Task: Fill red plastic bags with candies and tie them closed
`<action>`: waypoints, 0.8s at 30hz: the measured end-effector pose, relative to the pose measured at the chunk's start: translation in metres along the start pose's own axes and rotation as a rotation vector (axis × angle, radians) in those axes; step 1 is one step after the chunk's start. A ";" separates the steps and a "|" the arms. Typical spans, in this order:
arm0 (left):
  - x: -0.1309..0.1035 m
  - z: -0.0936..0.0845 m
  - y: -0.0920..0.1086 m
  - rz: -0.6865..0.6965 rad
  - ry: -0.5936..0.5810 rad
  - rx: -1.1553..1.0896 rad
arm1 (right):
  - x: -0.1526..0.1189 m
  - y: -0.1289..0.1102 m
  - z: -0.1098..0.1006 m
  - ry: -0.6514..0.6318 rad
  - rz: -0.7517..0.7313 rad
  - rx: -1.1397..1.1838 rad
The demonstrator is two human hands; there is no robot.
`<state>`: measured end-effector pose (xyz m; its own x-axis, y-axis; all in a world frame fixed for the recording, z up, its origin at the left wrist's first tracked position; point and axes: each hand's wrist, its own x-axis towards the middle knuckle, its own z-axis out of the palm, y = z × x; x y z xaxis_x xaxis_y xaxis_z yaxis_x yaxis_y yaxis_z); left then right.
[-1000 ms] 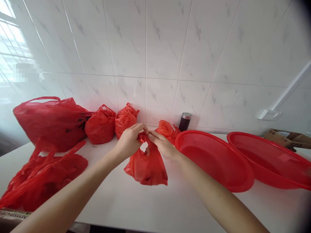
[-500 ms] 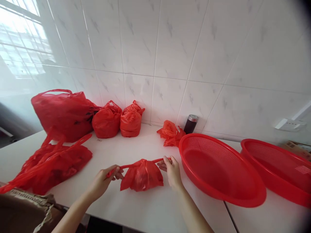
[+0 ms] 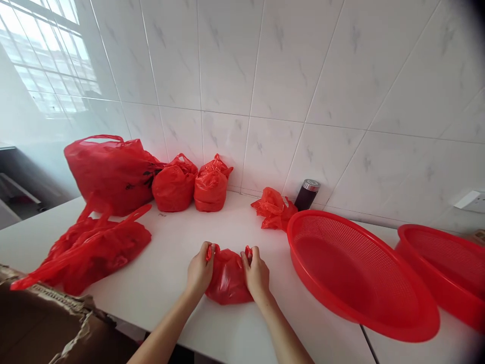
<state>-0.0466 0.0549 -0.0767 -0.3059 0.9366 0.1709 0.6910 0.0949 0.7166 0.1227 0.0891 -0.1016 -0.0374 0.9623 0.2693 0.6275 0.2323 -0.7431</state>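
Observation:
A small red plastic bag [image 3: 229, 283] rests on the white table between my two hands, near the front edge. My left hand [image 3: 201, 268] is closed on the bag's upper left corner. At the upper right corner, my right hand [image 3: 255, 270] pinches the plastic between thumb and fingers. The bag looks rounded, and its contents are hidden. Two filled red bags [image 3: 175, 186] [image 3: 212, 186] stand behind it against the wall. Right of them lies a crumpled red bag [image 3: 273, 208].
A red basket [image 3: 341, 273] sits to the right, with a second basket [image 3: 447, 268] beyond it. A dark flask [image 3: 306, 194] stands by the wall. Left are a large red bag [image 3: 109, 174], a slack red bag [image 3: 98, 247] and a torn cardboard box [image 3: 34, 323].
My hands have come closer together at the small bag. Its stretched-out ends are now gathered in, and its body looks rounder. The view has shifted slightly.

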 end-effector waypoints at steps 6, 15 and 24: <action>0.023 -0.001 -0.017 -0.013 -0.060 0.248 | 0.022 0.017 0.005 0.007 -0.002 -0.208; 0.027 0.007 -0.030 0.007 -0.013 0.437 | 0.032 0.029 0.011 0.085 0.058 -0.259; 0.005 -0.003 -0.036 -0.095 0.060 0.294 | 0.031 0.032 0.008 0.242 0.144 -0.101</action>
<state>-0.0744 0.0553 -0.0995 -0.4099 0.8983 0.1581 0.8145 0.2825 0.5067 0.1358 0.1275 -0.1222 0.2363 0.9200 0.3127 0.6879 0.0689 -0.7225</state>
